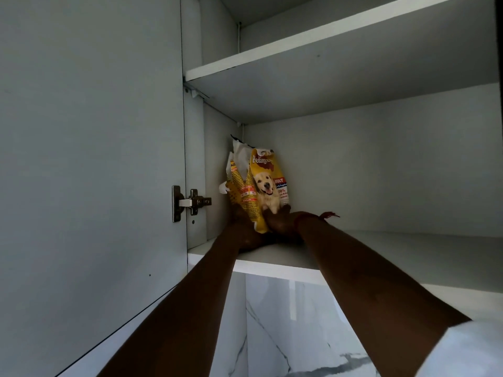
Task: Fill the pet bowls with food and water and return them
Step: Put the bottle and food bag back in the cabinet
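Left grip (241,227), right grip (281,225) clasp base of yellow "Pedigree" bag (265,180), torn top, on cabinet shelf (381,257).

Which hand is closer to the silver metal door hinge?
Left: the left hand grips the yellow dog-food bag beside the silver hinge; the right hand holds its far side.

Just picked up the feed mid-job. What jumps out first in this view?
A yellow dog food bag with a torn-open top is upright in the back left corner over the lower shelf of an open cupboard. The left hand and right hand grip its bottom from either side. The cupboard door stands open at left.
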